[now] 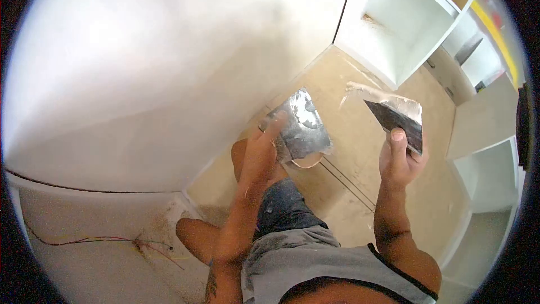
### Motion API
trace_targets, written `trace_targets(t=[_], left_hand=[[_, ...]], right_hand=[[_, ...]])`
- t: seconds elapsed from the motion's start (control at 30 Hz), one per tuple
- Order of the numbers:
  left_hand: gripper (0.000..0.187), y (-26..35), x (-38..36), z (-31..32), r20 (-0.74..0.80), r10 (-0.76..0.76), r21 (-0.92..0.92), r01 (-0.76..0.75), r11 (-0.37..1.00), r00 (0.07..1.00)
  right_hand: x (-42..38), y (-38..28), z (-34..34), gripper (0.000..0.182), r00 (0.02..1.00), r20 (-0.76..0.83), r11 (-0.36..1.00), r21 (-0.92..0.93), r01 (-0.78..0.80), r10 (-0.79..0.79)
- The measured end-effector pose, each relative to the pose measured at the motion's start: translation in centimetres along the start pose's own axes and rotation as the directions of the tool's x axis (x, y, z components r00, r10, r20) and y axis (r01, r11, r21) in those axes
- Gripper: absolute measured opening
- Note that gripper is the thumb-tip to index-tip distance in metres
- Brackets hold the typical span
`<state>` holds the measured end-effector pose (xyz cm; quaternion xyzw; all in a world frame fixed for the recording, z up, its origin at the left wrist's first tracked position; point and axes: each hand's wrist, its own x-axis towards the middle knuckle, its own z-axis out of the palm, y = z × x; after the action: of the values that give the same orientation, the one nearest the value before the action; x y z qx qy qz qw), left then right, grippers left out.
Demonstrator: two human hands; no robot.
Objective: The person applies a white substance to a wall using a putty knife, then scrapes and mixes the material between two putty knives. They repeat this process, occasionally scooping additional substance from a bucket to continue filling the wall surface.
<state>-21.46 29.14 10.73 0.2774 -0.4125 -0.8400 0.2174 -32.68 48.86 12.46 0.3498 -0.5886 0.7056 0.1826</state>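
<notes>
One metal plate [306, 125] gripped in left hand [265, 145]; paste-edged blade [397, 119] in right hand [400, 160]; floor [350, 141] between.

The left arm [228, 242] is bent at the elbow, its forearm [248, 197] running up and slightly rightward to the left hand [269, 139], which is closed in a grip, one digit stretched forward on top and the others mostly hidden. The right arm [391, 211] reaches forward from the bare shoulder [419, 270], bent at the elbow, and the right hand [400, 157] grips firmly too, thumb [397, 135] pressed flat and pointing away from the body. Both hands are raised in front, well apart, roughly level with each other.
</notes>
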Motion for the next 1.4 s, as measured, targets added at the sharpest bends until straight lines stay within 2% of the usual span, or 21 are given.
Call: trace_targets(t=[0.13,0.23,0.37,0.47,0.53,0.57,0.63,0.67,0.73,0.8,0.83,0.87,0.97,1.0,1.07,1.13,1.23,1.27,1.3,1.33,1.4], left_hand=[[0.036,-0.9,1.0,-0.6,0.021,0.118,0.191,-0.12,0.974,0.993],[0.039,-0.5,0.8,-0.2,0.123,0.116,0.229,-0.142,0.963,0.986],[0.04,-1.3,2.3,0.1,0.076,0.065,0.36,-0.088,0.929,0.995],[0.038,-1.9,3.0,0.2,0.094,-0.017,0.241,-0.006,0.97,0.995],[0.034,-1.2,2.5,0.4,0.333,-0.195,-0.161,0.26,0.952,0.922],[0.034,-1.2,2.5,0.7,0.335,-0.191,-0.167,0.258,0.952,0.923],[0.032,-1.3,2.0,1.2,0.44,-0.158,-0.47,0.377,0.798,0.884],[0.032,-1.2,1.8,1.0,0.44,-0.151,-0.475,0.372,0.797,0.885],[0.035,-0.8,1.4,0.6,0.476,-0.182,-0.42,0.404,0.813,0.861],[0.035,-0.1,0.5,1.0,0.43,-0.144,-0.431,0.343,0.835,0.891],[0.036,0.2,0.1,1.2,0.386,-0.102,-0.437,0.28,0.855,0.917],[0.036,0.1,0.0,0.8,0.387,-0.098,-0.438,0.276,0.856,0.917],[0.035,0.0,-0.6,-0.6,0.414,-0.021,-0.472,0.235,0.85,0.91],[0.034,0.3,-1.2,-0.8,0.394,0.001,-0.492,0.21,0.845,0.919],[0.034,0.5,-2.0,-1.2,0.364,0.036,-0.518,0.17,0.839,0.931],[0.033,0.4,-2.5,-1.6,0.303,0.08,-0.587,0.12,0.801,0.95],[0.032,-0.4,-2.4,-1.7,0.261,0.058,-0.67,0.138,0.73,0.964],[0.032,-0.1,-2.9,-2.6,0.25,0.072,-0.674,0.12,0.729,0.966],[0.031,0.4,-3.6,-3.6,0.168,0.088,-0.592,0.029,0.805,0.982],[0.03,0.9,-4.2,-4.5,0.085,0.116,-0.495,-0.059,0.867,0.99],[0.03,1.8,-5.6,-5.5,0.065,0.171,-0.531,-0.111,0.84,0.983]], right_hand=[[0.4,-0.4,0.1,0.04,1.0,0.007,0.998,-0.052,-0.019,0.02],[0.7,-0.6,0.4,0.039,0.999,-0.054,1.0,-0.014,-0.004,0.003],[1.8,-1.3,0.4,0.035,0.996,0.02,0.996,-0.039,0.085,-0.084],[1.5,-1.8,1.3,0.023,0.976,0.086,0.98,0.028,0.199,-0.201],[1.3,-2.0,1.9,0.017,0.959,0.138,0.966,0.11,0.232,-0.246],[1.4,-1.7,2.2,0.014,0.912,0.245,0.94,0.179,0.29,-0.328],[1.6,-1.4,2.4,0.016,0.796,0.448,0.912,0.24,0.332,-0.407],[1.5,-1.3,2.3,0.02,0.738,0.548,0.918,0.221,0.328,-0.395],[0.7,-0.9,2.5,0.026,0.728,0.59,0.936,0.174,0.306,-0.349],[-0.2,0.0,2.6,0.03,0.84,0.541,0.998,-0.013,0.063,-0.046],[0.6,1.5,2.7,0.037,0.77,0.581,0.944,-0.006,0.329,-0.264],[1.5,2.3,2.4,0.037,0.768,0.581,0.943,-0.003,0.332,-0.268],[4.0,2.1,2.2,0.045,0.637,0.756,0.732,-0.35,0.585,-0.148],[3.7,1.7,2.5,0.045,0.634,0.758,0.733,-0.343,0.588,-0.155],[2.5,0.6,2.9,0.039,0.819,0.509,0.898,-0.177,0.402,-0.266],[-0.6,-1.6,4.9,0.036,0.905,0.421,0.996,0.084,0.031,-0.064],[-3.3,-2.4,8.0,0.034,0.876,0.376,0.906,0.401,0.138,-0.3],[-3.9,-1.7,9.1,0.034,0.882,0.444,0.987,0.063,0.149,-0.161],[-4.2,-1.4,10.1,0.033,0.888,0.459,0.947,-0.281,0.157,-0.011],[-3.8,-1.5,10.6,0.033,0.883,0.469,0.951,-0.261,0.166,-0.025],[-2.5,-1.6,11.3,0.03,0.869,0.477,0.975,-0.218,-0.029,0.133]])
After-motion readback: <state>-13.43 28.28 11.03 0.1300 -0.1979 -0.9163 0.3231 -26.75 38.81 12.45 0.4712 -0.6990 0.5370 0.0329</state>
